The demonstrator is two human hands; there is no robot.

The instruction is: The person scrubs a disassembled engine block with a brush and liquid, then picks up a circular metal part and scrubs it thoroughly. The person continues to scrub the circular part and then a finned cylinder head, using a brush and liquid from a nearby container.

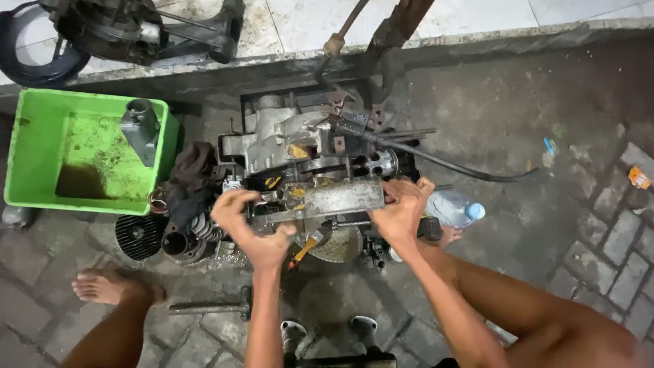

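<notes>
Both at once, the left hand (253, 228) and the right hand (402, 211) are closed around the two ends of a grey, grimy metal block (344, 197), fingers curled over its top edge and thumbs beneath. The block sits between the hands, level, resting on or just above the stripped engine (293, 146) that lies on the paving; whether it is touching the studs below cannot be told. As a judgement, the greasy surface could let a grip slide, and if one end tips the block may bind or drop onto the parts under it; the bare foot (102, 286) on the paving at the left is near enough to be at risk from a falling piece. A black hose (449, 163) runs off to the right from the engine, and a clear plastic bottle (455, 209) lies just beside the right hand. Farther left stands a green plastic tub (41, 170) with a grey metal part (141, 129) inside.
</notes>
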